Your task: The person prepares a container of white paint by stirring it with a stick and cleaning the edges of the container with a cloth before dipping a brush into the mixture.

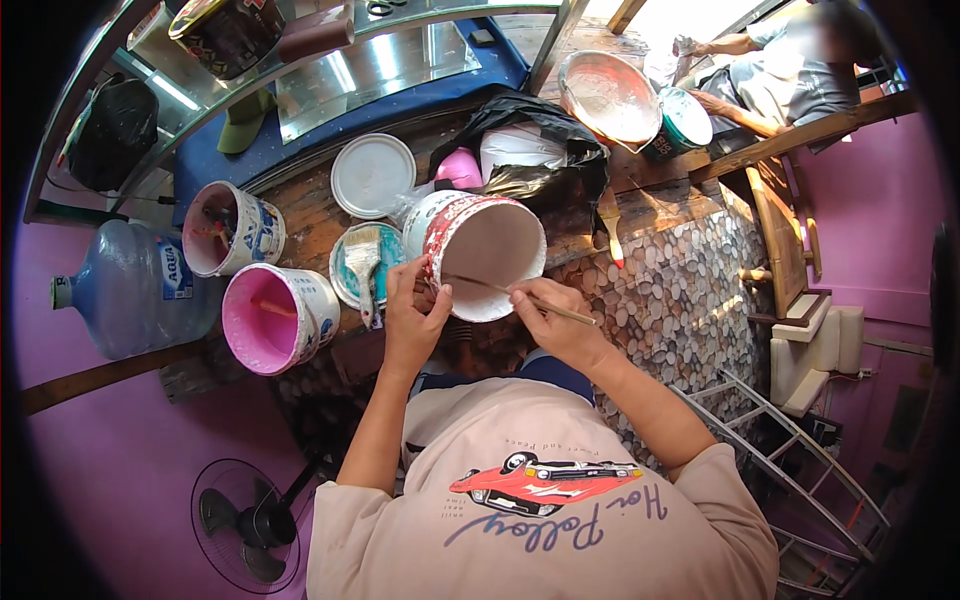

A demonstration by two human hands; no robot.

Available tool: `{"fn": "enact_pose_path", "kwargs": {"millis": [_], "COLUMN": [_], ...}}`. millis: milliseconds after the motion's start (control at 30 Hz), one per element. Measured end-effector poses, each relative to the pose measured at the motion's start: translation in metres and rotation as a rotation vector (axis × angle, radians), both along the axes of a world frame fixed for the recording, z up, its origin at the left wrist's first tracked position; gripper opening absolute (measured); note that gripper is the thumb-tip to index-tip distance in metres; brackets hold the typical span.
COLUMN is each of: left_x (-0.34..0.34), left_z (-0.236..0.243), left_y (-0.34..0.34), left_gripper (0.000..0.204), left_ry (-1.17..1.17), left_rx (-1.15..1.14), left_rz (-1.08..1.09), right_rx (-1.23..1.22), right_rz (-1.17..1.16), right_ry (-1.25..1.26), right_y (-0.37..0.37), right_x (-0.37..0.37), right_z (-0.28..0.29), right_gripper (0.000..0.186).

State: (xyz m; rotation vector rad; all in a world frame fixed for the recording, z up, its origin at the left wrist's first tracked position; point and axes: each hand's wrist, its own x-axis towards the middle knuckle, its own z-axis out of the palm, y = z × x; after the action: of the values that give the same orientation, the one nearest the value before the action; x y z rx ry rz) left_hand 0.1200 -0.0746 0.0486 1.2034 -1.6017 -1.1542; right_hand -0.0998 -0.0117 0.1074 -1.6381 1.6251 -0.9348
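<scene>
My left hand (420, 310) grips the rim of a white-and-red bucket (505, 250), which is tipped with its opening toward me; its inside looks pale. My right hand (545, 320) is closed on a thin wooden stick (575, 314) that reaches into the bucket's mouth. Just left of them, a wide white-bristled brush (366, 262) rests over a container with turquoise paint (349, 283). A bucket with pink inside (255, 325) and another bucket holding tools (250, 240) stand further left. A white round lid (365, 175) lies behind, beside a black plastic bag (575, 160).
A water jug (140, 290) lies at the left, a black fan (265, 525) below. A basin (605, 95) and paint pail (688, 118) sit at the back near another person (800, 75). An aluminium ladder (790, 470) and bamboo furniture (780, 230) are right; a brush (610, 215) lies near the bag.
</scene>
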Motion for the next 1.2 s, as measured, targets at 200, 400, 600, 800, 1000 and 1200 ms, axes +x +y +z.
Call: {"fn": "enact_pose_path", "kwargs": {"millis": [200,400,600,800,1000,1200], "left_x": [0.004,0.0,0.001,0.003,0.001,0.003], "left_z": [-0.007,0.002,0.003,0.001,0.005,-0.002], "left_y": [-0.001,-0.003,-0.003,-0.005,-0.004,-0.005], "left_gripper": [0.049,0.05,0.048,0.047,0.048,0.048], "left_ry": [-0.037,-0.021,-0.018,-0.017,0.0,-0.043], "left_rx": [-0.023,0.032,0.045,0.06,0.077,0.061], "left_rz": [0.001,0.0,0.006,0.003,0.002,-0.003], "right_rx": [-0.18,-0.186,-0.173,-0.026,-0.181,-0.105], "right_rz": [-0.088,0.01,-0.003,0.057,-0.047,-0.029], "right_ry": [0.19,0.289,0.127,0.167,0.211,0.087], "right_y": [-0.021,-0.01,-0.018,-0.004,-0.011,-0.008], "right_x": [-0.025,-0.014,-0.011,-0.012,-0.01,-0.004], "right_z": [0.001,-0.001,0.009,0.003,0.002,-0.001], "right_gripper": [0.014,0.01,0.01,0.013,0.012,0.011]}}
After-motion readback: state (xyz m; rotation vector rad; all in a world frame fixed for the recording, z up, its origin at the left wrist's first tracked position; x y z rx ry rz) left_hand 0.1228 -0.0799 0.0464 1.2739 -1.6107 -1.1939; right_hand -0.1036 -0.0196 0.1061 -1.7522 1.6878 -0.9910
